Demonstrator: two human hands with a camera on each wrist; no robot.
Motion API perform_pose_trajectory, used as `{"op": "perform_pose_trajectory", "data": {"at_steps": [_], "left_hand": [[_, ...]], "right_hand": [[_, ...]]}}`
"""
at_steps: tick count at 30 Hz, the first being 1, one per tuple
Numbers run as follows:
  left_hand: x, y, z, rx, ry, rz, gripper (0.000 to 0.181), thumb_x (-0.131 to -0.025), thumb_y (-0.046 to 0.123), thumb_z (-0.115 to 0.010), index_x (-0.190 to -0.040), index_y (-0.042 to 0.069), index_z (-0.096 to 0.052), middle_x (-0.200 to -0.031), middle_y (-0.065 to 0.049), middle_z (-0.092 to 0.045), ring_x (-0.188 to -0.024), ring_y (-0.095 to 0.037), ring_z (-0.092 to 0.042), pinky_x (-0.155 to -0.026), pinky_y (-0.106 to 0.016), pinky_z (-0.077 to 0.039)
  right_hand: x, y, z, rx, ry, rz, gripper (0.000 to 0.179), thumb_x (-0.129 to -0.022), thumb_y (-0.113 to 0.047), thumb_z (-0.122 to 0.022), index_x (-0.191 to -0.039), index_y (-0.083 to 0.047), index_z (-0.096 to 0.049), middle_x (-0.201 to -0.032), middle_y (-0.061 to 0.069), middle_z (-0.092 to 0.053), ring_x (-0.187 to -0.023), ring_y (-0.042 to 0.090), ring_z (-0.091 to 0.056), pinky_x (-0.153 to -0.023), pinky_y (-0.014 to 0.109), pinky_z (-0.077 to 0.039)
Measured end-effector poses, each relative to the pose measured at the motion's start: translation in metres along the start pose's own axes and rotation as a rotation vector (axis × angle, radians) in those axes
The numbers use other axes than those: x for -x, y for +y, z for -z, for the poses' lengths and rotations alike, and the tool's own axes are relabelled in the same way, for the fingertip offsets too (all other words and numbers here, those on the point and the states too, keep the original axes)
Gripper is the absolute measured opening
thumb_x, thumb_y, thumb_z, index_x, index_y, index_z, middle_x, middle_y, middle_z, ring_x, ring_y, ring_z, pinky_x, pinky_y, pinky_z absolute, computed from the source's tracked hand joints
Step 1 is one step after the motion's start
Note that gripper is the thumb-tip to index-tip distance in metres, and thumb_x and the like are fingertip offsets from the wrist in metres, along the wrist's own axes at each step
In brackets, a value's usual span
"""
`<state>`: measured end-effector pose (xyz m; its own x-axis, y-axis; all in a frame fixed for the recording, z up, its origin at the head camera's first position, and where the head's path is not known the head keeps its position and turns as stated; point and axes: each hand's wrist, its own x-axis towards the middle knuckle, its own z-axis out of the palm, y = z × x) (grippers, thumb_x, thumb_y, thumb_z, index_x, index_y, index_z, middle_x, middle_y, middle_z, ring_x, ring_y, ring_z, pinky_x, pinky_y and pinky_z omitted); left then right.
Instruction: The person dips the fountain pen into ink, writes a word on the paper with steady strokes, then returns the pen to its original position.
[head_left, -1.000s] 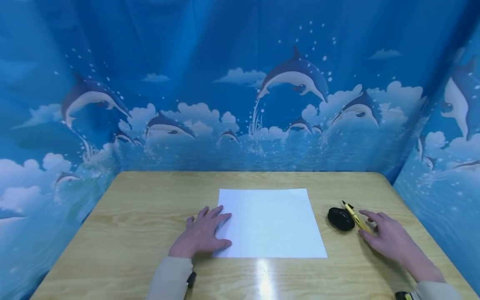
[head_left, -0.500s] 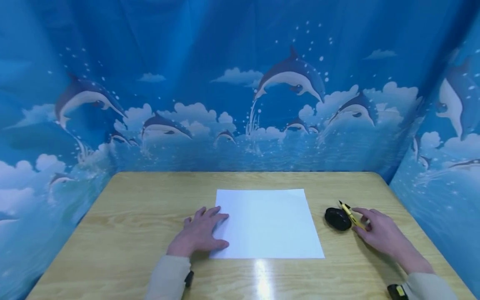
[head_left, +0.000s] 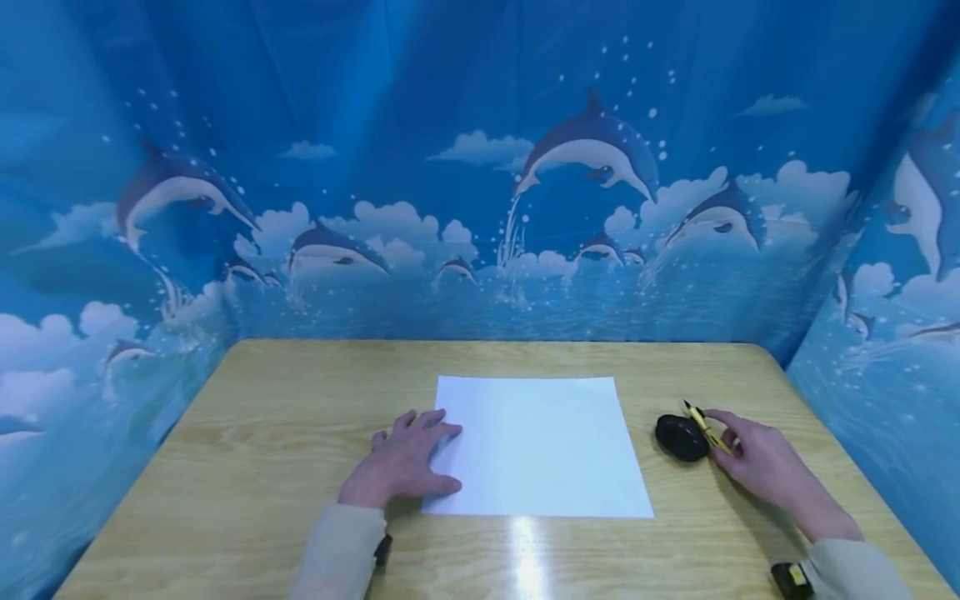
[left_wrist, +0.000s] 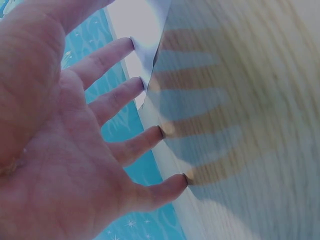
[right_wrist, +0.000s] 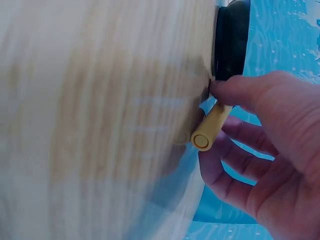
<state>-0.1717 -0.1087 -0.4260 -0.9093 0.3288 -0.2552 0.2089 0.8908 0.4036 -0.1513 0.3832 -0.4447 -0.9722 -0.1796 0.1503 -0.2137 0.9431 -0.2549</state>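
A blank white sheet of paper (head_left: 540, 450) lies on the wooden table. My left hand (head_left: 401, 462) rests at its left edge, fingers spread; the left wrist view shows two fingertips (left_wrist: 135, 85) on the paper and two on the table. At the right, my right hand (head_left: 765, 458) pinches a yellow pen (head_left: 705, 427) between thumb and fingers. The pen lies low at the table, its dark tip pointing away. Its round yellow end (right_wrist: 202, 140) faces the right wrist camera. Touching or nearly touching the pen is a black rounded object (head_left: 681, 438), possibly a computer mouse.
The wooden table (head_left: 300, 417) has rounded far corners. Behind it and along both sides hangs a blue curtain (head_left: 420, 100) printed with dolphins. Bright light reflects off the tabletop below the paper.
My right hand has moved left to the pen, and its fingers have closed around it. The left hand stays in place on the paper's edge. The head view shifts slightly.
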Motion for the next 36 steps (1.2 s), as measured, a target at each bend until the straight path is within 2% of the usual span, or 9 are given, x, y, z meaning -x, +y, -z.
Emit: {"op": "perform_pose_trajectory", "data": {"at_steps": [7, 12, 17, 22, 26, 32, 36], "left_hand": [[0.0, 0.0, 0.0, 0.006, -0.003, -0.004, 0.075, -0.08, 0.049, -0.082, -0.147, 0.028, -0.055, -0.166, -0.006, -0.037, -0.152, -0.047, -0.026, -0.113, -0.082, -0.023], [0.0, -0.001, 0.0, 0.005, -0.002, -0.002, 0.075, -0.079, 0.049, -0.082, -0.147, 0.028, -0.055, -0.166, -0.006, -0.037, -0.152, -0.047, -0.025, -0.113, -0.083, -0.022], [0.0, -0.001, 0.0, 0.008, -0.003, -0.007, 0.075, -0.079, 0.049, -0.082, -0.147, 0.028, -0.055, -0.166, -0.006, -0.037, -0.152, -0.048, -0.025, -0.113, -0.083, -0.022], [0.001, -0.001, 0.0, 0.013, -0.008, -0.005, 0.075, -0.081, 0.049, -0.081, -0.148, 0.029, -0.055, -0.166, -0.005, -0.036, -0.153, -0.047, -0.024, -0.114, -0.082, -0.022], [0.0, -0.001, 0.0, 0.006, -0.004, -0.002, 0.075, -0.081, 0.049, -0.081, -0.148, 0.029, -0.054, -0.167, -0.005, -0.036, -0.154, -0.046, -0.024, -0.114, -0.082, -0.022], [-0.001, 0.0, -0.001, 0.003, -0.007, 0.006, 0.074, -0.081, 0.049, -0.081, -0.148, 0.03, -0.054, -0.167, -0.004, -0.036, -0.154, -0.045, -0.023, -0.115, -0.081, -0.022], [-0.001, 0.0, 0.0, -0.001, -0.007, 0.01, 0.074, -0.081, 0.05, -0.081, -0.148, 0.03, -0.054, -0.167, -0.004, -0.036, -0.154, -0.045, -0.023, -0.114, -0.082, -0.022]], "right_hand": [[0.0, -0.001, 0.003, -0.011, 0.011, 0.002, 0.05, -0.083, -0.001, -0.075, -0.13, 0.006, -0.059, -0.079, 0.005, -0.07, -0.066, 0.015, -0.065, -0.057, 0.034, -0.056], [0.0, -0.003, 0.007, -0.018, 0.015, 0.005, 0.05, -0.085, -0.001, -0.074, -0.132, 0.006, -0.059, -0.081, 0.007, -0.072, -0.066, 0.015, -0.065, -0.055, 0.029, -0.055], [0.002, -0.007, 0.01, -0.011, 0.053, 0.044, 0.048, -0.083, 0.0, -0.074, -0.13, 0.002, -0.061, -0.08, 0.005, -0.071, -0.064, 0.01, -0.062, -0.053, 0.024, -0.051], [0.005, -0.013, 0.01, 0.004, 0.167, 0.126, 0.042, -0.081, 0.002, -0.073, -0.122, -0.003, -0.068, -0.071, -0.004, -0.062, -0.058, -0.004, -0.043, -0.047, 0.02, -0.038], [0.006, -0.018, 0.009, 0.007, 0.257, 0.192, 0.035, -0.081, 0.004, -0.072, -0.114, -0.006, -0.073, -0.077, -0.001, -0.065, -0.056, -0.006, -0.026, -0.047, 0.019, -0.025], [0.011, -0.026, 0.008, -0.024, 0.299, 0.209, 0.033, -0.08, 0.006, -0.069, -0.11, -0.007, -0.075, -0.093, 0.011, -0.074, -0.056, -0.006, -0.018, -0.05, 0.02, -0.023], [0.015, -0.028, 0.004, -0.04, 0.291, 0.209, 0.032, -0.08, 0.006, -0.069, -0.108, -0.008, -0.075, -0.09, 0.008, -0.074, -0.055, -0.007, -0.016, -0.048, 0.018, -0.022]]}}
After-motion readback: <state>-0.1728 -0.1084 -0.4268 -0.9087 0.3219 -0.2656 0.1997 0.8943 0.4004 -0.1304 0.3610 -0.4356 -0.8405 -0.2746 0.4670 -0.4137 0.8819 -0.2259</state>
